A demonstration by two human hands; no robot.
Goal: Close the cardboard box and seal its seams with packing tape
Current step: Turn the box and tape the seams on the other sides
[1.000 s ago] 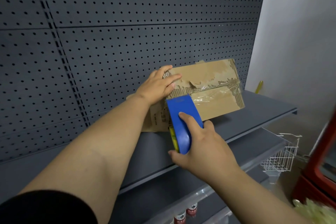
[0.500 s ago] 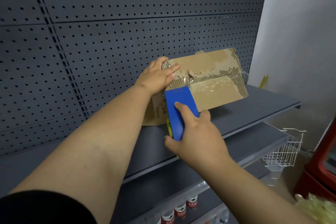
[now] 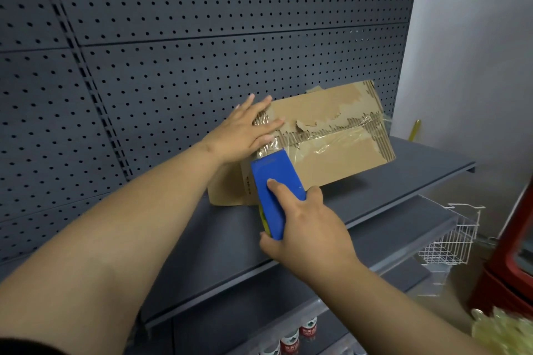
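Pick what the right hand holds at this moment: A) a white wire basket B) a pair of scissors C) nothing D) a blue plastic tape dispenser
D: the right hand grips the blue plastic tape dispenser against the worn brown cardboard box, while the left hand presses flat on it.

Pegboard (image 3: 202, 37) blocks behind cardboard box (image 3: 340, 158) — shelf (image 3: 427, 164) right open.

Soft, even indoor light; clear tape (image 3: 331, 144) throws faint glare. The box (image 3: 340, 164) shadows the shelf (image 3: 418, 164). Wide-angle bending and blur mark the frame's lower-right edge.
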